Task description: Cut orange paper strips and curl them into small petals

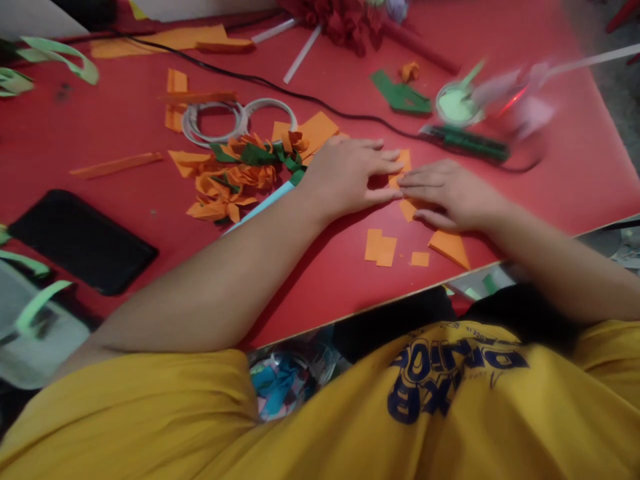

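Observation:
My left hand (350,175) lies flat on the red table (100,140), fingers stretched out over a small orange paper piece (403,163). My right hand (450,197) lies flat beside it, fingertips meeting the left hand's and pressing the same orange paper. Small orange paper squares (380,248) and an orange triangle (451,248) lie just in front of my hands near the table's front edge. Left of my left hand sits a heap of folded orange and green paper flowers (240,177).
A black phone (80,240) lies at the left. Two tape rings (220,120), a black cable (280,87), white sticks (303,53), a glue dish (456,105), a green glue gun (467,141) and a dark red flower bunch (350,23) lie further back. Green paper strips (55,57) sit far left.

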A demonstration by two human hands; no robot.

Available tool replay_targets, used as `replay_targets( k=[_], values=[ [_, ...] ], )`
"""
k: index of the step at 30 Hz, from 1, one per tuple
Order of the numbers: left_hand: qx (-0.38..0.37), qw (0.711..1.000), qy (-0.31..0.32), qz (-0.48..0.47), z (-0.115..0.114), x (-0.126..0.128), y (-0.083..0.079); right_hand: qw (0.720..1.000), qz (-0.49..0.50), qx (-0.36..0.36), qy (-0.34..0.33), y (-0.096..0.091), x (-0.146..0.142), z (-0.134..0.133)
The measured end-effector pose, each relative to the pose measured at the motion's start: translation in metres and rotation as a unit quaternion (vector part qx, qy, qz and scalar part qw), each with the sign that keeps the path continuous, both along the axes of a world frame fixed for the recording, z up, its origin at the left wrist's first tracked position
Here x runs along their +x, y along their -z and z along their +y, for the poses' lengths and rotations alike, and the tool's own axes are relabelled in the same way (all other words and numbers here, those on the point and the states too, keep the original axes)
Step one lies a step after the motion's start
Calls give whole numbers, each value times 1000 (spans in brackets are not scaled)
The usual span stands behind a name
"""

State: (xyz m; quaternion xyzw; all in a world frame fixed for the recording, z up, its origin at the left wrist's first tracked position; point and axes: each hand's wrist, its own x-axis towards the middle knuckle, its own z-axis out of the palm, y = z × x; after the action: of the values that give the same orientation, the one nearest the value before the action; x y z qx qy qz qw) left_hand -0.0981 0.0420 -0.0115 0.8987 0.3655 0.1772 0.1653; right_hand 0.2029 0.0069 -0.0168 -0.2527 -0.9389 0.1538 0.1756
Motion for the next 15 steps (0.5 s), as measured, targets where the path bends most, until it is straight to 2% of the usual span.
replay_targets(
  k=[10,12,15],
  values=[
    [-36,998,-13,49,-5,0,-17,997,16,51,-59,-7,2,-2],
    [-41,998,-13,43,-4,0,-16,997,38,52,-40,-5,5,0],
    [-40,999,-15,5,0,-1,-11,995,74,34,59,-2,12,7]
  ],
)
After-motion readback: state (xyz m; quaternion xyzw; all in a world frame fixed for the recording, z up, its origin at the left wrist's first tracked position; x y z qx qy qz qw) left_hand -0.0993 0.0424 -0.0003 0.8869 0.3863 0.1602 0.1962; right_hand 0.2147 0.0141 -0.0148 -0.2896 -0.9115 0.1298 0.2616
